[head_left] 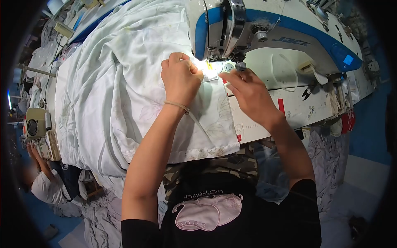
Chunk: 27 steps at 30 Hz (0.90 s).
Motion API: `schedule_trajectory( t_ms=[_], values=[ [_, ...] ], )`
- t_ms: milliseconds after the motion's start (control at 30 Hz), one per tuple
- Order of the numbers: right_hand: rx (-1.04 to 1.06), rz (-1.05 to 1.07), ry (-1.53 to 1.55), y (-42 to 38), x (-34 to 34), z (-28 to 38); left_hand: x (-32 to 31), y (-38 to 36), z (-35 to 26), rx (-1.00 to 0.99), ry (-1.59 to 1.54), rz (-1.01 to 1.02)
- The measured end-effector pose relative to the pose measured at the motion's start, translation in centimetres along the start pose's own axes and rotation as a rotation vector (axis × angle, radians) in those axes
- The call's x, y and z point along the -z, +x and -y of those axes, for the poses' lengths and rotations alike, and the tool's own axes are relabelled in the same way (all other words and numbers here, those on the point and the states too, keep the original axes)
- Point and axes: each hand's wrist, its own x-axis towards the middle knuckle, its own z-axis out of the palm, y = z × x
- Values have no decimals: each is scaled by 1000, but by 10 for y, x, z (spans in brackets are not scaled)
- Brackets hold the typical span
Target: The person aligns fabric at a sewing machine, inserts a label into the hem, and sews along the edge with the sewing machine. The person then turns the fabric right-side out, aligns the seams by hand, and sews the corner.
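Observation:
A large white cloth (136, 82) with faint floral patterning lies in folds under the head of a white and blue sewing machine (273, 33). My left hand (180, 78) rests on the cloth left of the lit needle area, thumb and fingertips pinched together beside a small white piece (211, 76). What the pinch holds is hidden by glare and the fingers. Just right of the needle, my right hand (250, 93) is curled, its thumb and forefinger close together by the cloth's right edge. Whatever lies between those fingertips is too small to make out.
Black thread snips (308, 91) lie on the machine bed to the right. A red strip (281, 105) and ruler markings show on the table. Another person (47, 182) sits at far left near another machine (36, 123). Piled fabric (105, 215) hangs below the table.

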Motion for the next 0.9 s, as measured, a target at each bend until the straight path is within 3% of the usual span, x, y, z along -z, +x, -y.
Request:
schedule_trajectory(
  t_ms=[67,133,233,300,333,400,433,567,900],
  values=[
    [-33,50,-22,10,-4,-9,0,-1,0,3,-7,-3],
    [140,96,-167,14,-8,-20,1,-1,1,6,-12,-4],
    [181,64,-148,15,-10,-27,7,-6,-4,-30,-35,-23],
    [163,71,-143,15,-12,-28,19,-14,-15,-154,13,-216],
    [144,76,-140,15,-13,-28,23,-18,-14,-149,13,-213],
    [142,73,-147,14,-14,-28,30,-27,-10,-475,62,-88],
    [144,63,-158,15,-13,-28,32,-31,-12,-504,45,-10],
    [93,96,-108,15,-8,-24,26,-32,-4,-537,107,50],
    [191,-25,-125,13,-8,-25,24,-25,1,-540,145,44]
  ],
)
